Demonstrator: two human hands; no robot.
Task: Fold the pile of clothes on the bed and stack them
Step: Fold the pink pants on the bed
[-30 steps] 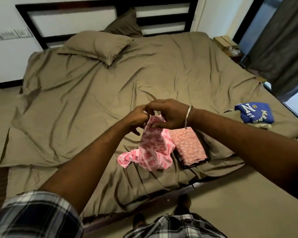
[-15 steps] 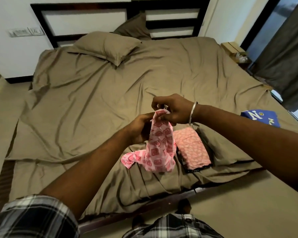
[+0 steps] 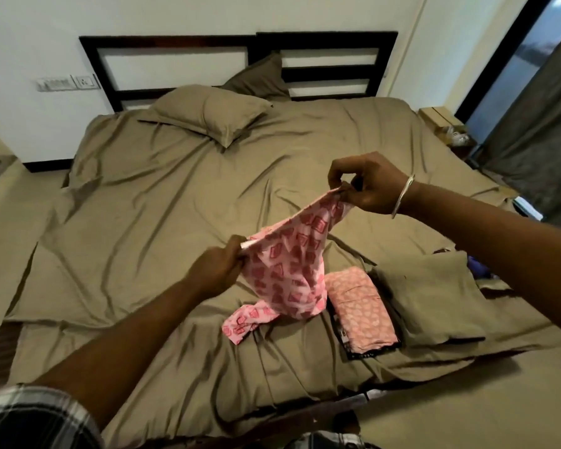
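A pink garment with red square prints (image 3: 289, 270) hangs above the bed (image 3: 143, 205), stretched along its top edge between both hands. My left hand (image 3: 219, 268) pinches its lower left corner. My right hand (image 3: 366, 184), with a metal bangle on the wrist, pinches the upper right corner. The garment's bottom end trails on the sheet. To the right lies a folded pink patterned piece (image 3: 361, 309) on top of a dark folded item (image 3: 366, 350).
The bed has an olive-brown sheet, two pillows (image 3: 208, 113) near the dark headboard (image 3: 240, 64), and a turned-up sheet flap (image 3: 434, 296) at the right. A blue garment (image 3: 478, 265) peeks out behind my right forearm. A small box (image 3: 441, 119) and a dark curtain (image 3: 538, 124) stand at far right.
My hands have moved apart, the right one up and to the right, the left one down and left. The pink garment's top edge is now spread out between them.
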